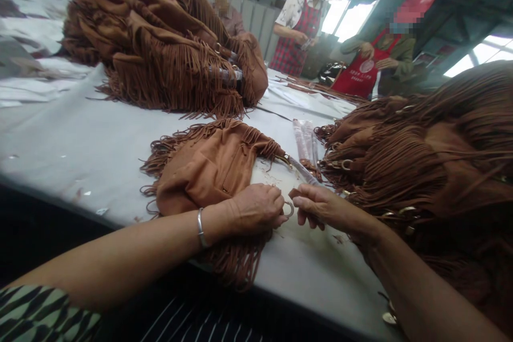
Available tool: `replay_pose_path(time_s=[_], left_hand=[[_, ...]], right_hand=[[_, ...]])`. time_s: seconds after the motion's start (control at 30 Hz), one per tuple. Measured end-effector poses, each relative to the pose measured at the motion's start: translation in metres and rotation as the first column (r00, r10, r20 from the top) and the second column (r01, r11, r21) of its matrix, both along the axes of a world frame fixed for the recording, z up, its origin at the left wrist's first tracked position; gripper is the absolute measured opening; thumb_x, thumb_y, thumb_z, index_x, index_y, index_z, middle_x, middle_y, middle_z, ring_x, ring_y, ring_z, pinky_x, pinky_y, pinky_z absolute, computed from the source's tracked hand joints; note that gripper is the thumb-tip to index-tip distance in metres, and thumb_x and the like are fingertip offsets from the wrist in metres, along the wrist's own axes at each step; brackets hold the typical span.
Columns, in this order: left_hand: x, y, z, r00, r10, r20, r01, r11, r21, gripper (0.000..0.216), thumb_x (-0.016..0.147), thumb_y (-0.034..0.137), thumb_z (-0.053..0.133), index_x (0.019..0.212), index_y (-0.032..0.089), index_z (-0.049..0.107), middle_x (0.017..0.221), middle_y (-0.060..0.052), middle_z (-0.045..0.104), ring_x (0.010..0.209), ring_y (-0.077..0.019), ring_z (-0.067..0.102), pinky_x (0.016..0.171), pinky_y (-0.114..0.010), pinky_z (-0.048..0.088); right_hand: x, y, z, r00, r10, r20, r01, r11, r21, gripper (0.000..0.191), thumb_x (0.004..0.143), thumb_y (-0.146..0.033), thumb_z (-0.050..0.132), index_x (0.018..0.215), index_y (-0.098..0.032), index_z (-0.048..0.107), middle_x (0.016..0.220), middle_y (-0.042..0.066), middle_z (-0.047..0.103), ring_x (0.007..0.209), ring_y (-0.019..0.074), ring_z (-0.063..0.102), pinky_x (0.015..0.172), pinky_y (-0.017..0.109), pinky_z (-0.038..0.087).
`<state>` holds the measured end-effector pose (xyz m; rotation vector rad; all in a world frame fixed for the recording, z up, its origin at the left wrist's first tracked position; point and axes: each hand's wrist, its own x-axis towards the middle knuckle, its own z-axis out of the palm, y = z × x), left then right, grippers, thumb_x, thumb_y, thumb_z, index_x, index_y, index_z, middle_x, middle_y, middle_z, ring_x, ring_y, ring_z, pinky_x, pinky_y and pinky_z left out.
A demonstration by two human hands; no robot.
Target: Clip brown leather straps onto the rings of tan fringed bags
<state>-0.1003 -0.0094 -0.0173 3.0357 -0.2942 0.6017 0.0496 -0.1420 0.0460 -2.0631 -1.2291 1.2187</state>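
Observation:
A brown fringed bag (204,171) lies on the table in front of me, its zipper slit facing up and its fringe spread round the edges. At the bag's right end, my left hand (258,206) is closed on a metal ring (290,209) that pokes out past the fingertips. Close to the ring, my right hand (316,206) has thumb and forefinger pinched together; what lies between them, if anything, is too small to tell. Beyond both hands runs a strap wrapped in clear plastic (302,170), with a metal clasp near the bag.
Behind the bag stands a pile of brown fringed bags (168,48). More fringed bags (420,155) are heaped at the right, close to my right forearm. Plastic-wrapped pieces (305,141) lie between. Several people stand or sit across the pale table (120,123).

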Motion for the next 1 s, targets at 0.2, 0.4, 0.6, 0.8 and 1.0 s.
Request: replay_pose_path(time_s=[0.2, 0.4, 0.6, 0.8, 1.0], left_hand=[[-0.001, 0.001, 0.004, 0.999, -0.044, -0.024, 0.045, 0.998, 0.038, 0.035, 0.091, 0.041, 0.044, 0.094, 0.009, 0.058, 0.092, -0.013, 0.06, 0.079, -0.0228, 0.057, 0.067, -0.035, 0.048], [0.0, 0.002, 0.006, 0.996, -0.063, -0.06, 0.065, 0.997, 0.035, 0.036, 0.091, 0.042, 0.042, 0.095, 0.009, 0.058, 0.09, -0.012, 0.059, 0.077, -0.0228, 0.057, 0.066, -0.035, 0.047], [0.0, 0.002, 0.009, 0.988, -0.108, -0.108, 0.112, 0.993, 0.032, 0.035, 0.093, 0.039, 0.039, 0.09, 0.01, 0.058, 0.089, -0.011, 0.06, 0.08, -0.0235, 0.057, 0.069, -0.036, 0.047], [0.0, 0.002, 0.008, 0.989, -0.111, -0.095, 0.115, 0.993, 0.033, 0.037, 0.093, 0.039, 0.038, 0.097, 0.008, 0.057, 0.094, -0.013, 0.06, 0.081, -0.0234, 0.056, 0.071, -0.037, 0.047], [0.0, 0.002, 0.007, 0.989, -0.129, -0.069, 0.131, 0.991, 0.023, 0.035, 0.093, 0.039, 0.039, 0.094, 0.009, 0.058, 0.089, -0.011, 0.06, 0.078, -0.0229, 0.056, 0.067, -0.036, 0.047]], right_hand=[[0.014, 0.013, 0.004, 0.996, 0.083, -0.03, -0.086, 0.992, -0.096, 0.046, 0.085, -0.06, 0.043, 0.076, -0.015, 0.051, 0.051, -0.002, 0.052, 0.036, 0.0057, 0.041, 0.033, 0.015, 0.03], [0.017, 0.022, 0.002, 0.978, 0.197, -0.069, -0.205, 0.971, -0.125, 0.049, 0.083, -0.063, 0.045, 0.071, -0.016, 0.05, 0.046, -0.005, 0.043, 0.035, 0.005, 0.033, 0.033, 0.017, 0.026], [0.023, 0.024, -0.002, 0.977, 0.163, -0.139, -0.177, 0.98, -0.093, 0.05, 0.084, -0.063, 0.043, 0.066, -0.017, 0.047, 0.042, -0.007, 0.039, 0.035, 0.0051, 0.027, 0.032, 0.017, 0.024], [0.021, 0.027, 0.001, 0.965, 0.201, -0.17, -0.225, 0.965, -0.136, 0.053, 0.083, -0.064, 0.044, 0.064, -0.015, 0.051, 0.039, -0.006, 0.039, 0.032, 0.0048, 0.027, 0.031, 0.017, 0.025], [0.019, 0.029, 0.007, 0.948, 0.249, -0.196, -0.278, 0.952, -0.132, 0.049, 0.082, -0.059, 0.05, 0.063, -0.015, 0.052, 0.039, -0.007, 0.037, 0.032, 0.004, 0.028, 0.031, 0.016, 0.021]])
